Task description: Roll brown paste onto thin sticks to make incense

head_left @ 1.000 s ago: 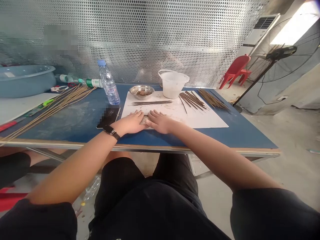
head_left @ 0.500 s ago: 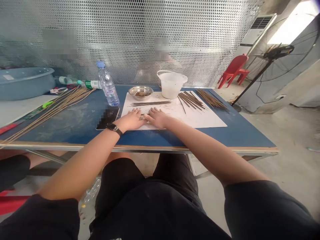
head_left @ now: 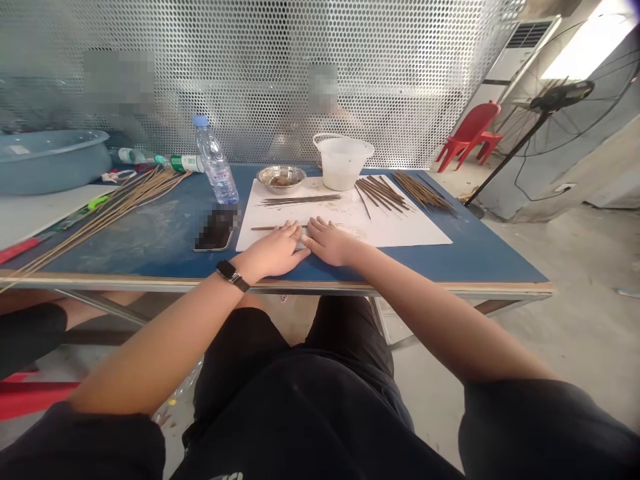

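Steel bowl (head_left: 281, 179) holds perhaps brown paste (head_left: 282, 181); left hand (head_left: 270, 252) and right hand (head_left: 329, 242) lie open across a thin stick (head_left: 265, 228).

A single head-worn camera faces forward and down over the lap (head_left: 295, 400), near the left hand (head_left: 270, 253) and right hand (head_left: 330, 241), looking across a blue table (head_left: 125, 233) toward a perforated metal screen (head_left: 260, 73).

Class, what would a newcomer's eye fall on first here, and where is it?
The left hand and right hand lie flat at a thin stick on a white sheet, atop a blue table. Behind rises a perforated metal screen; a red plastic chair stands far right.
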{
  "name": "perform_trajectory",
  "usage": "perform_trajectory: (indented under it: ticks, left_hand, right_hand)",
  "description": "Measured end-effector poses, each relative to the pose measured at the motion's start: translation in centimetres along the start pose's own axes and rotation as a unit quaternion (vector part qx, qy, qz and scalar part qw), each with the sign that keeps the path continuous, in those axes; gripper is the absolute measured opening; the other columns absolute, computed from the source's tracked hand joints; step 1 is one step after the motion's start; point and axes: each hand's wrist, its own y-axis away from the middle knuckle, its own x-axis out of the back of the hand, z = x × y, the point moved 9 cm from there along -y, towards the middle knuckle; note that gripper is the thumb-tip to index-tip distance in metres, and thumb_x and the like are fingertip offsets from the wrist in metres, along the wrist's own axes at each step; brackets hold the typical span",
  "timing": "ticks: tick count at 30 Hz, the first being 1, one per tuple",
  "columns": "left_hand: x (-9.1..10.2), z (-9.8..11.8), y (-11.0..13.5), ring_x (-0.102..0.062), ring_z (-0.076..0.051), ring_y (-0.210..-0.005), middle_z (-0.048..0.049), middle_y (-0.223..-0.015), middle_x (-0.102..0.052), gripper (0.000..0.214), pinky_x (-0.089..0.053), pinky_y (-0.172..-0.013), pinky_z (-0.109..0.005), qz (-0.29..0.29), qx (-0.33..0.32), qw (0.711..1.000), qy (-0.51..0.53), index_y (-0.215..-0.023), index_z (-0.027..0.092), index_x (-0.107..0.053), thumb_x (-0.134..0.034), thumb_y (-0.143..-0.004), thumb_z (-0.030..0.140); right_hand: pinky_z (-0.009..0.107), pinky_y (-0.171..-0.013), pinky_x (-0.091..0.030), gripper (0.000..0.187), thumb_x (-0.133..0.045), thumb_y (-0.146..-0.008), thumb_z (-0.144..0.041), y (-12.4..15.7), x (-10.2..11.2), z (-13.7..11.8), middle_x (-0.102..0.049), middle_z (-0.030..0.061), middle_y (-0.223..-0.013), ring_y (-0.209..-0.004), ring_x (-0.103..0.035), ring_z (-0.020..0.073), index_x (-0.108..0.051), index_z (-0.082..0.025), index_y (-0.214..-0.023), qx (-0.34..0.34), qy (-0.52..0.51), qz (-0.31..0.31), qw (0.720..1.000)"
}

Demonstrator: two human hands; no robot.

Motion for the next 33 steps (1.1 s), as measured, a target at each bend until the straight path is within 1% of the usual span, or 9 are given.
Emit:
perform_trajectory:
  ticks: [2,5,8,12,19,22,28,30,33]
  left_hand:
    - [-0.3,0.0,-1.7,-0.010,-0.030,-0.167,-0.0191,-0.179,-0.012,0.083,-0.014,-0.134,-0.043,-0.028,0.006,1.000,0.012,-0.170,0.001,-0.022,-0.027,-0.106,0.054]
    - [-0.3,-1.2,-4.3,-0.007,-0.030,-0.167,-0.0193,-0.179,-0.009,0.088,-0.012,-0.134,-0.045,-0.059,0.032,0.997,0.024,-0.171,0.001,-0.017,-0.033,-0.102,0.054]
    - [0.0,-2.5,-5.7,-0.006,-0.031,-0.167,-0.0178,-0.179,-0.008,0.095,-0.011,-0.134,-0.047,-0.070,0.059,0.996,0.021,-0.171,0.001,-0.013,-0.037,-0.099,0.057]
    - [0.2,-2.2,-4.7,-0.011,-0.034,-0.166,-0.0178,-0.179,-0.013,0.100,-0.013,-0.133,-0.048,-0.059,0.058,0.997,0.006,-0.172,0.005,-0.017,-0.036,-0.097,0.069]
    - [0.6,-0.3,0.0,-0.030,-0.040,-0.161,-0.0173,-0.176,-0.029,0.101,-0.024,-0.130,-0.050,-0.027,0.055,0.998,-0.009,-0.170,0.011,-0.031,-0.036,-0.095,0.080]
    - [0.6,-1.0,-0.4,-0.029,-0.041,-0.161,-0.0178,-0.177,-0.026,0.105,-0.026,-0.129,-0.051,-0.029,0.064,0.997,-0.008,-0.171,0.012,-0.027,-0.031,-0.094,0.084]
    - [0.5,-4.0,-3.8,-0.014,-0.042,-0.165,-0.0178,-0.179,-0.011,0.112,-0.019,-0.131,-0.054,-0.052,0.108,0.993,0.001,-0.173,0.008,-0.015,-0.026,-0.092,0.085]
    - [0.5,-4.0,-4.2,-0.013,-0.037,-0.166,-0.0191,-0.179,-0.011,0.108,-0.015,-0.132,-0.051,-0.047,0.097,0.994,-0.006,-0.173,0.007,-0.015,-0.026,-0.095,0.081]
    - [0.4,-3.5,-3.3,-0.013,-0.035,-0.166,-0.0230,-0.178,-0.012,0.107,-0.013,-0.133,-0.049,-0.038,0.085,0.995,-0.017,-0.171,0.002,-0.015,-0.028,-0.097,0.078]
  right_hand:
    - [0.058,-0.131,-0.017,0.085,-0.012,-0.109,-0.059,-1.0,0.0,0.9,-0.024,0.0268,-0.175,-0.165,-0.017,0.0405,-0.032,0.003,-0.164,-0.011,0.016,-0.004,1.000]
    - [0.060,-0.131,-0.018,0.080,-0.014,-0.109,-0.056,-2.8,0.2,2.1,-0.025,0.0249,-0.175,-0.165,-0.017,0.0388,-0.030,-0.001,-0.166,-0.025,0.026,-0.017,0.999]
    - [0.063,-0.130,-0.017,0.080,-0.015,-0.109,-0.057,-4.2,0.4,2.9,-0.025,0.0250,-0.175,-0.165,-0.017,0.0391,-0.031,-0.005,-0.167,-0.044,0.030,-0.034,0.998]
    - [0.068,-0.129,-0.015,0.084,-0.014,-0.107,-0.061,-3.3,0.5,2.4,-0.023,0.0246,-0.176,-0.165,-0.014,0.0407,-0.028,-0.005,-0.168,-0.039,0.019,-0.038,0.998]
    - [0.068,-0.129,-0.013,0.092,-0.010,-0.104,-0.071,1.9,0.5,0.1,-0.023,0.0229,-0.177,-0.165,-0.016,0.0404,-0.032,-0.007,-0.167,0.002,-0.017,-0.031,0.999]
    - [0.067,-0.130,-0.011,0.092,-0.010,-0.105,-0.070,1.7,0.5,0.2,-0.019,0.0233,-0.177,-0.166,-0.013,0.0390,-0.030,-0.005,-0.167,-0.014,-0.017,-0.036,0.999]
    - [0.068,-0.129,-0.014,0.080,-0.015,-0.109,-0.057,-2.2,0.6,2.0,-0.018,0.0239,-0.177,-0.166,-0.011,0.0375,-0.026,-0.004,-0.168,-0.062,0.006,-0.057,0.996]
    - [0.068,-0.129,-0.014,0.079,-0.016,-0.109,-0.057,-2.8,0.7,2.4,-0.019,0.0238,-0.177,-0.166,-0.011,0.0378,-0.026,-0.005,-0.169,-0.066,0.011,-0.057,0.996]
    - [0.068,-0.129,-0.013,0.083,-0.014,-0.108,-0.061,-2.2,0.7,2.3,-0.017,0.0239,-0.177,-0.166,-0.010,0.0380,-0.025,-0.004,-0.169,-0.052,0.011,-0.048,0.997]
